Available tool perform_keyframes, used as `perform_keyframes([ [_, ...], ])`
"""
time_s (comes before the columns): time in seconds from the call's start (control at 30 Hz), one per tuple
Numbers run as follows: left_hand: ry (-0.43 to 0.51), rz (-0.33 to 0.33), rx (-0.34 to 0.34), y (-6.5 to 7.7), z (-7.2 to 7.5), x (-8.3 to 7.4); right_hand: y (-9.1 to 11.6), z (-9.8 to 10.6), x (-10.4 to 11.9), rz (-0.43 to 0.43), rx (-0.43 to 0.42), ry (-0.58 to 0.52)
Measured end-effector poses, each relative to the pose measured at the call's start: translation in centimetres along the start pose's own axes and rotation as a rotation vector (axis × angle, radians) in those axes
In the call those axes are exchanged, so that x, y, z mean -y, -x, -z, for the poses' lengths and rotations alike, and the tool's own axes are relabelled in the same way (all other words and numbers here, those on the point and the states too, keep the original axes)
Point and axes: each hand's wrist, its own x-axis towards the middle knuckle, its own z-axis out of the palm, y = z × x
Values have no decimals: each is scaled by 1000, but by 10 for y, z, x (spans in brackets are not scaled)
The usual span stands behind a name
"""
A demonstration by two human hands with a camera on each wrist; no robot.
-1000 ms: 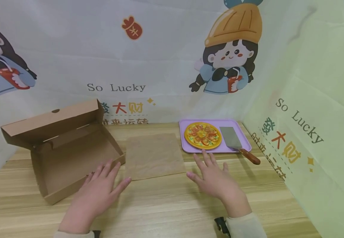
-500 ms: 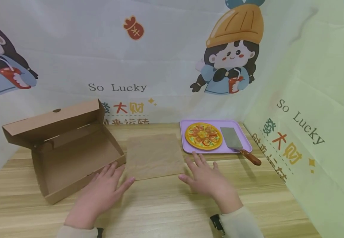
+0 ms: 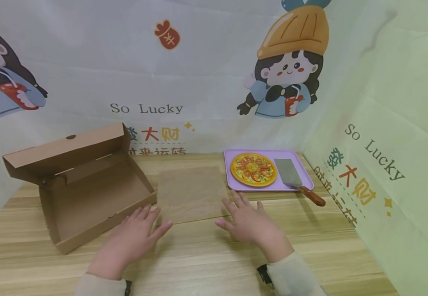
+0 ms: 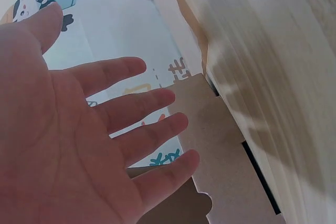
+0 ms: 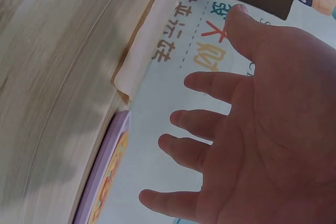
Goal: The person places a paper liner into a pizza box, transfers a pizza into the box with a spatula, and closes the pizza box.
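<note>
"On the worktop [image 3: 199, 263], our brown paper sheet [image 3: 193, 195] lies flat. Are we holding anything?"

"Nothing: left hand [image 3: 130, 240] and right hand [image 3: 251, 225] are both free, fingers spread, near its front corners."

"How far along are we?"

"Barely begun, we'd judge: the cardboard box [image 3: 99, 199] stands open, but pizza [image 3: 253, 169] and spatula [image 3: 288, 170] seem untouched on the tray [image 3: 304, 176]."

The left hand [image 3: 129, 240] and the right hand [image 3: 252, 226] are bare, each with 4 slim fingers and 1 thumb; creases line both palms in the wrist views. The left sleeve [image 3: 99, 285] and the right sleeve [image 3: 293, 277] are plain off-white cloth and reach the wrists. 2 small black parts show at the cuffs: a left clip [image 3: 127, 288], cut off by the frame, and a blocky right clip [image 3: 264, 275].
</note>
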Motion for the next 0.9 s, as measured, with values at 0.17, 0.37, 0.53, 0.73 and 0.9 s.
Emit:
perform_keyframes([
  [0.17, 6, 2, 10, 0, 0, -1, -1, -1, 1, 4, 6, 5],
  [0.37, 2, -12, 1, 0, -2, -2, -3, -2, 2, 10, 16, 10],
  [0.53, -1, -19, 5, -1, -6, -3, -1, -3, 3, 11, 36, 15],
  [0.73, 15, 7, 87, -2, -7, -4, 0, -5, 5, 22, 79, 9],
  [0.9, 19, 15, 111, -3, -7, -5, -2, -8, 7, 18, 103, 24],
])
